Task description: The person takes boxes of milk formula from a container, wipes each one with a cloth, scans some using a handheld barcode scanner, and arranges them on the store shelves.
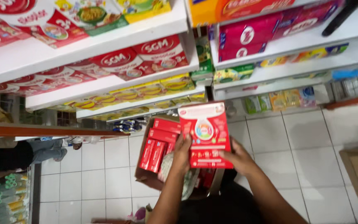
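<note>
Red box (pixel 206 135) — upright, long axis vertical, face toward camera — held by both hands.

Bright, even indoor lighting from overhead, no hard shadows. Mild glare on the white floor tiles (pixel 104 166) and white shelf edges (pixel 104 41). Soft overall, with motion blur strongest toward the upper right and lower left of the frame. Slightly washed out on the glossy red box (pixel 206 132) at centre.

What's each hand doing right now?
Left hand: closed on the red box, gripping its left edge.
Right hand: closed on the same box, at its lower right edge.
</note>
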